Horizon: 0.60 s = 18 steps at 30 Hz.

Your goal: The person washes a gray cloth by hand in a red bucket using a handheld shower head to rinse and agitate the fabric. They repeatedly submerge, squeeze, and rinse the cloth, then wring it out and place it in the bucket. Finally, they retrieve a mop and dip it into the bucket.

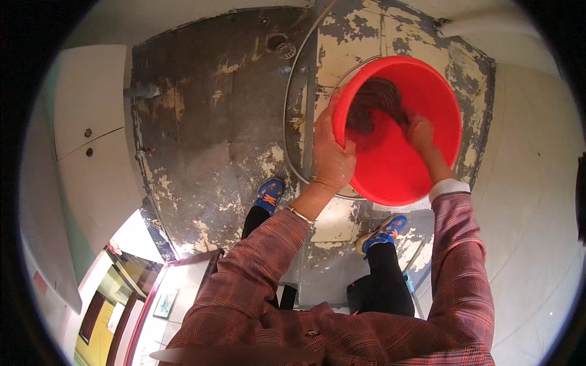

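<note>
One fisheye view from the head, steeply downward, near the red bucket.

Dark floor around round drain grate, coating flaked to cream, bigger bare patches right of drain. White pipe right of drain; pale wall farther right. White panels left of drain, two dark round fittings. Below-left of drain: bright light patch, then yellow wall farther out.
</note>
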### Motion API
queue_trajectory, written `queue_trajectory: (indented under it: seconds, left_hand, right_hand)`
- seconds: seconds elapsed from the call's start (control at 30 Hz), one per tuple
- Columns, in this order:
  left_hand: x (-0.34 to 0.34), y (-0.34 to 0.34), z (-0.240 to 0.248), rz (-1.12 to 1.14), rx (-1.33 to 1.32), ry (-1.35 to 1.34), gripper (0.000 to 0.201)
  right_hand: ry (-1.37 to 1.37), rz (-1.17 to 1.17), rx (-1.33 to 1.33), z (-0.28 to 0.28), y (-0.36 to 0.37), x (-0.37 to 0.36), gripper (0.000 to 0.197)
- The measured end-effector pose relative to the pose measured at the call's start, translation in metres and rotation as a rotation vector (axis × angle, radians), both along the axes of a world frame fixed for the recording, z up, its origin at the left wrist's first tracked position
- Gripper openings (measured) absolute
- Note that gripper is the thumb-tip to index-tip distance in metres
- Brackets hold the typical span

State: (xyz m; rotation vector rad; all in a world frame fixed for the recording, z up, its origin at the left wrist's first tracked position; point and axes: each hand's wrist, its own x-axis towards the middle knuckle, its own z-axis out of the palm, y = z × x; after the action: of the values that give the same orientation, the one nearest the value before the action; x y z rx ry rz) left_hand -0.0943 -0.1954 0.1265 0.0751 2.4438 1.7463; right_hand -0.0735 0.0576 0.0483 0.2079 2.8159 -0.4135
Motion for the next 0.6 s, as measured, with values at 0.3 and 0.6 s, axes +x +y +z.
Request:
queue_trajectory:
  seconds: [0.3, 0.6]
  left_hand:
    - [0.002, 0.004, -0.005, 0.022, 0.025, -0.02, 0.056]
    - [0.013, 0.006, 0.062, -0.042, -0.148, 0.002, 0.065]
  right_hand:
    - [-0.054, 0.096, 0.137, -0.059, -0.034, -0.001, 0.028]
    - [0.156, -0.716, -0.671, 0.083, -0.014, 0.034, 0.032]
